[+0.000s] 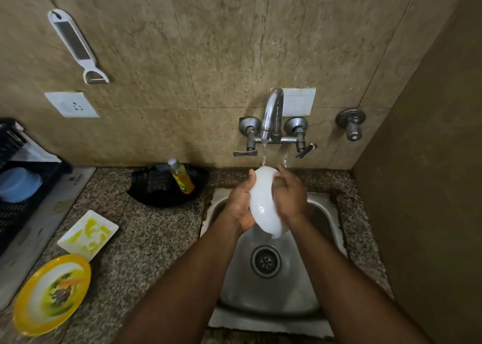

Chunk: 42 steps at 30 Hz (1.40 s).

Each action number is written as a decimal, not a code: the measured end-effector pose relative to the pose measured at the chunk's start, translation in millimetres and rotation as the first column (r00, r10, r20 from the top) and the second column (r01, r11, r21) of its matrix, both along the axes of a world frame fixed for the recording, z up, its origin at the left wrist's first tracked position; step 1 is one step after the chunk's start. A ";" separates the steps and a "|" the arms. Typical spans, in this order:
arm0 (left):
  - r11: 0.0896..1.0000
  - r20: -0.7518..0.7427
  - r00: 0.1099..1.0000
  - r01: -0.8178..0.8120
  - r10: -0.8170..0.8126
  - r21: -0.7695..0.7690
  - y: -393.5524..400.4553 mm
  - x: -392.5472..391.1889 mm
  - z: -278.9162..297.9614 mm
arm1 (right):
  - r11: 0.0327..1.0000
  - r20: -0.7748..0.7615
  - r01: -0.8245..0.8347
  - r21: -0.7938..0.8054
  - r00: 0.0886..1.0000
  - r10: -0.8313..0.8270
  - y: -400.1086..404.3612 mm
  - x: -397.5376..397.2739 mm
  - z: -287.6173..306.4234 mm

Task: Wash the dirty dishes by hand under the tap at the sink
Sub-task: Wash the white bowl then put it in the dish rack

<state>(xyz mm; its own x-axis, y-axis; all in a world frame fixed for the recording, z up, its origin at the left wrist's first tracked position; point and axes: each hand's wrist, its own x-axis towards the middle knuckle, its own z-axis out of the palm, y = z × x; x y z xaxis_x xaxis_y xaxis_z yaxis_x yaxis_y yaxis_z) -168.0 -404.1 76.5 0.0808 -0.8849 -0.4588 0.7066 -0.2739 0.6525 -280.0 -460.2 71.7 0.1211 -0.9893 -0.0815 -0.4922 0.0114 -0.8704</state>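
Note:
A white bowl (pixel 262 200) is held on edge over the steel sink (pixel 323 208), right under the running tap (pixel 271 114). My left hand (pixel 241 203) grips its left side, thumb up along the rim. My right hand (pixel 289 195) lies against the bowl's right side with its fingers spread over it; the side of the bowl beneath that hand is hidden. Water runs off the bowl's lower edge toward the drain (pixel 265 261). A dirty yellow plate (pixel 52 294) and a smeared white square dish (pixel 87 235) lie on the granite counter (pixel 156 239) to the left.
A black tray (pixel 167 197) behind the sink's left corner holds a yellow soap bottle (pixel 182 178) and a dark scrubber. A black crate (pixel 15 187) with a blue container stands far left. A side wall (pixel 430 187) closes in the right.

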 end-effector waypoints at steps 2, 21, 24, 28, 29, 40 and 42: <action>1.000 -0.005 1.000 0.003 -0.003 -0.008 -1.5 -8.0 0.8 | 0.996 -0.130 -0.079 -0.042 0.989 0.073 -5.7 12.0 4.1; 0.998 0.017 0.999 -0.047 0.048 -0.028 -5.0 8.5 22.9 | 0.930 -0.008 -0.055 0.363 0.998 0.062 -21.8 19.2 22.0; 0.999 -0.009 1.000 -0.020 0.020 -0.028 4.9 -2.3 13.9 | 0.838 0.116 0.019 0.546 0.988 -0.098 -36.9 23.5 3.6; 0.998 0.073 0.996 -0.046 0.043 0.034 1.2 -6.5 2.5 | 0.920 0.132 0.031 0.392 0.987 -0.089 -11.9 22.7 11.1; 0.998 0.100 0.994 -0.044 0.039 0.048 -1.7 -4.0 3.7 | 0.946 0.111 0.008 0.324 0.993 -0.046 -0.9 20.9 15.4; 0.994 0.113 0.993 0.003 -0.015 0.105 -2.0 2.2 1.8 | 0.864 0.049 0.194 0.465 0.968 -0.244 -27.4 28.3 18.3; 0.991 0.141 0.989 -0.063 0.046 0.116 -6.6 1.2 -3.4 | 0.911 0.039 0.126 0.392 0.987 -0.153 -18.3 29.9 22.0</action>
